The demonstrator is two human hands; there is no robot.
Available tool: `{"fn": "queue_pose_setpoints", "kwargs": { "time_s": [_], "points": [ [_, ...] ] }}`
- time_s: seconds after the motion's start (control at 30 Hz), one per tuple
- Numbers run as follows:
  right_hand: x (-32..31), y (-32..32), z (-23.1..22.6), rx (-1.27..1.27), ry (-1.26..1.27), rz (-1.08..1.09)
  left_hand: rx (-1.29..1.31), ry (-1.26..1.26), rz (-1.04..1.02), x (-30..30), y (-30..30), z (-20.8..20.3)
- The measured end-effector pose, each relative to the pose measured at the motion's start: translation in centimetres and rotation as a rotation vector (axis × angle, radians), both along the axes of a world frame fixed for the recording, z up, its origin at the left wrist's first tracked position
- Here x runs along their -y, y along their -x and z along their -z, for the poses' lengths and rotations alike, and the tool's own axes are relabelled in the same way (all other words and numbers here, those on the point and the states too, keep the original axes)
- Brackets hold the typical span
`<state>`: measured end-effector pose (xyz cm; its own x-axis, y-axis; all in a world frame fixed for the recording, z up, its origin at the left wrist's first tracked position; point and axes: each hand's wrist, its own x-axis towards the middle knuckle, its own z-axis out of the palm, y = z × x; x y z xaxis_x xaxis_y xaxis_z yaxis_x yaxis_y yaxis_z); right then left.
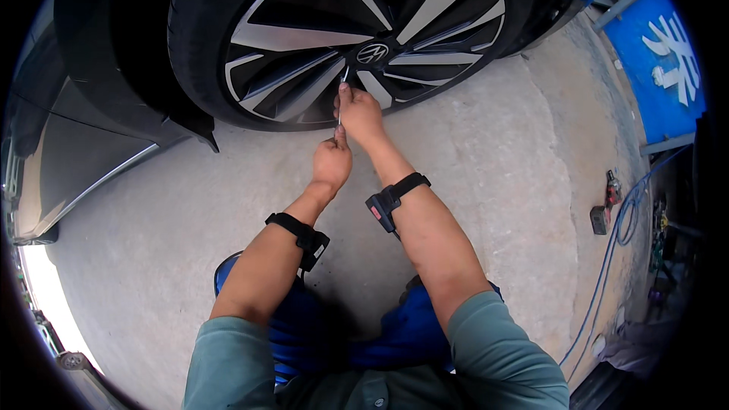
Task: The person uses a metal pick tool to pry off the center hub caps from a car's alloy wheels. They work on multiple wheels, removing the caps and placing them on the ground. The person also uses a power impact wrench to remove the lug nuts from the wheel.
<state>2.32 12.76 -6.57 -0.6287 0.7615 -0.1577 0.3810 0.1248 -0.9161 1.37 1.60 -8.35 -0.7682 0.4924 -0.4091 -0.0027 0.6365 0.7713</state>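
Note:
A car wheel (pixel 250 34) with a black tyre and a silver-and-black alloy rim stands in front of me. Both hands grip a thin metal rod-shaped tool (pixel 339 115); its exact kind is hidden by my fingers. My right hand (pixel 361 117) is closed around its upper part, thumb along it, just below the wheel's round centre cap (pixel 373 54). The tool's far end reaches in among the spokes beside the cap; I cannot tell what it touches there. Lower down, my left hand (pixel 332 162) is closed on the near end, its thumb pointing up toward the wheel.
Dark car bodywork (pixel 91 129) fills the left side. On the concrete floor (pixel 486 159) at right lie a red-and-black power tool (pixel 605 205) and a looped blue hose (pixel 627 216). A blue sign (pixel 659 64) stands at far right. Each forearm wears a black strapped device (pixel 384 208).

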Motion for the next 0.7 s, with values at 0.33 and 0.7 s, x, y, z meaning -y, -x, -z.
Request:
{"fn": "queue_pose_setpoints", "kwargs": {
  "time_s": [0.33, 0.7],
  "points": [
    [0.0, -0.2, 0.0, -0.015, -0.103, -0.025, 0.014, -0.136, -0.044, 0.1, 0.0, 1.5],
    [1.0, -0.7, 1.1, 0.112, -0.252, -0.032, 0.043, -0.015, 0.054, 1.1, 0.4, 1.6]
  ]
}}
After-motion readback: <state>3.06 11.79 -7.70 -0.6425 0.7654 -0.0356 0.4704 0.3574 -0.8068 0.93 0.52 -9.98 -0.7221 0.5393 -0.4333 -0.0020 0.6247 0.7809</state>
